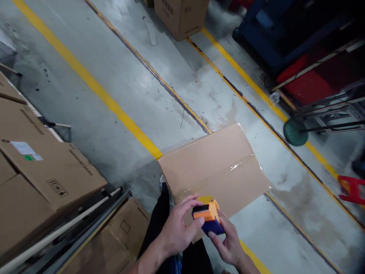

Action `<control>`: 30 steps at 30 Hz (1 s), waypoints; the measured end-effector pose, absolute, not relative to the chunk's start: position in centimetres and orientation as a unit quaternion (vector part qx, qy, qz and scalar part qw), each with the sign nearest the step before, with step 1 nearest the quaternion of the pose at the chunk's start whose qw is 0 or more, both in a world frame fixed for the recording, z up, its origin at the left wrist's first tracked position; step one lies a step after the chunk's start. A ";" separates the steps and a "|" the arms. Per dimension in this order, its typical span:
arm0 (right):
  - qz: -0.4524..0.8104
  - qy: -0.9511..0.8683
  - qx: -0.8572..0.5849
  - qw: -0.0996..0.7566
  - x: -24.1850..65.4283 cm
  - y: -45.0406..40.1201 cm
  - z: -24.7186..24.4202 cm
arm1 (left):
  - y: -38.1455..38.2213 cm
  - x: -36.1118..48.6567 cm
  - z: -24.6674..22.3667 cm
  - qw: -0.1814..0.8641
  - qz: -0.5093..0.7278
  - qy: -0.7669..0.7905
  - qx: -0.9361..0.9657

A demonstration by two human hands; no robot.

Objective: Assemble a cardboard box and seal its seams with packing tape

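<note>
Dispenser: orange-and-blue tape dispenser (208, 217) sits between both my hands, low in the view, just above the near edge of the flat carton.
Left grip: my left hand (177, 227) closes narrowly on the dispenser's left end, thumb on its side, fingers curled over the top.
Right grip: my right hand (228, 243) cups the blue underside from below and the right, fingers wrapped on it, so both grips are holding the tool.
Carton: taped brown carton (216, 163) lies flat on the grey floor (119, 76), clear tape shining along its middle seam and toward its right edge; it covers part of a yellow floor line (94, 85).
Doing it well: I judge the tool needs settling into one firm hand before it meets cardboard, with fingers kept off the orange front end, where I cannot see a blade.
Footing: my dark trouser leg and shoe (163, 186) stand just beside the carton's near left corner, so I mind my balance when leaning.
Surroundings: stacked cartons (42, 171) stand to my left, well apart from the work.
</note>
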State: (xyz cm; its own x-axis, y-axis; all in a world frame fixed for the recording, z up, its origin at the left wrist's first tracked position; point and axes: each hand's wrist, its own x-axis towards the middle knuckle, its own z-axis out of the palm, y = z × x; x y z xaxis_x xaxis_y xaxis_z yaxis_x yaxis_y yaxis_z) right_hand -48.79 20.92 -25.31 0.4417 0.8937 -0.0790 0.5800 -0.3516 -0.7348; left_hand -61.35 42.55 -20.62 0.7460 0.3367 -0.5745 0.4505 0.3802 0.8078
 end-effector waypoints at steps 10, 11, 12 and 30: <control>0.226 -0.553 -0.719 0.356 -46.1 19.1 -23.6 | 40.9 -59.2 -21.2 0.834 -0.146 0.344 0.407; 0.219 -0.560 -0.715 0.356 -45.8 18.8 -23.5 | 40.9 -58.7 -21.2 0.820 -0.156 0.336 0.435; 0.213 -0.565 -0.714 0.355 -45.6 18.7 -23.4 | 40.8 -58.2 -21.2 0.807 -0.167 0.331 0.460; 0.277 -0.554 -0.678 0.397 -43.4 15.8 -23.7 | 39.6 -53.3 -23.0 0.710 -0.351 0.251 0.557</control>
State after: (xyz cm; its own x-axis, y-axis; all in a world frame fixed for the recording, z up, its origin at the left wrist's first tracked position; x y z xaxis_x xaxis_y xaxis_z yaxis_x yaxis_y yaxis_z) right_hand -43.36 15.75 -23.65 0.2332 0.9704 0.0632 0.5304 -0.0725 -0.8447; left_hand -53.28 39.59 -22.97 0.6283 -0.2185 -0.7466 0.7772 0.1337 0.6149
